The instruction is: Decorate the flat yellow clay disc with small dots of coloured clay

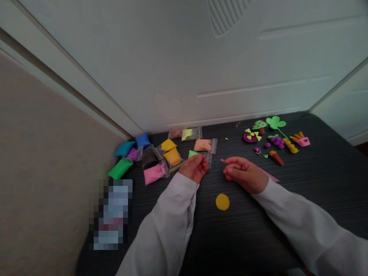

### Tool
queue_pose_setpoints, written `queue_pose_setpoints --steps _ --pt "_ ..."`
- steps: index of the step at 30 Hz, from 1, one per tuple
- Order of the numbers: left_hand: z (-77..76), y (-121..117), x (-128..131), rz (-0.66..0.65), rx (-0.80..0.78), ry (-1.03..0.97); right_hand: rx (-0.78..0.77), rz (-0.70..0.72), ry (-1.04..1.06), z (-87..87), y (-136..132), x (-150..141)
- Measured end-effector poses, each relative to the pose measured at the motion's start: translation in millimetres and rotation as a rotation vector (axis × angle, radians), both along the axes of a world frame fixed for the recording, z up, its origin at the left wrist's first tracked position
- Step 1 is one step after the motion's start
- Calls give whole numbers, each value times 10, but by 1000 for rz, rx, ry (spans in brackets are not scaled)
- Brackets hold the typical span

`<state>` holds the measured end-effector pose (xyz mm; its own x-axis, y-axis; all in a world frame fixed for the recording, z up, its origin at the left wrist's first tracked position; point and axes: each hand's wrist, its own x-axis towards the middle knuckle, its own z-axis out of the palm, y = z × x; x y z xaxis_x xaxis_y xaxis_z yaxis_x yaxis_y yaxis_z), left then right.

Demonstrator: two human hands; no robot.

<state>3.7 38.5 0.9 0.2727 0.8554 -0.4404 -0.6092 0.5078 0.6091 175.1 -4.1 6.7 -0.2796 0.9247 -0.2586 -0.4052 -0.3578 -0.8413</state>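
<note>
My left hand [196, 168] is closed on a clear plastic bag holding light green clay [193, 154], near the middle of the dark table [316, 180]. My right hand [244, 173] is closed around a thin pink modelling tool [223, 161]; its tip pokes out to the left and its other end shows at the wrist. A flat yellow clay disc [222, 201] lies on the table just in front of both hands.
Several bags of coloured clay [155, 173] lie at the left, among them pink, green, blue, yellow, orange and black. Small finished clay figures [276, 140] stand at the back right. A white panelled wall [201, 69] rises behind the table. A pixelated object [112, 214] lies at the left front.
</note>
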Motion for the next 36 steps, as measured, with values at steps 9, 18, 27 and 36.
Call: queue_pose_setpoints --steps 9,18,27,36 --pt "-27 -8 -8 -13 42 -24 8 13 -27 -4 12 1" --pt "-12 -1 -1 -8 41 -21 59 10 -51 -6 -1 3" --pt "10 -18 22 22 74 -27 161 -15 -240 22 -117 10" --pt "25 -23 2 -10 94 -50 145 112 -230 126 -196 37"
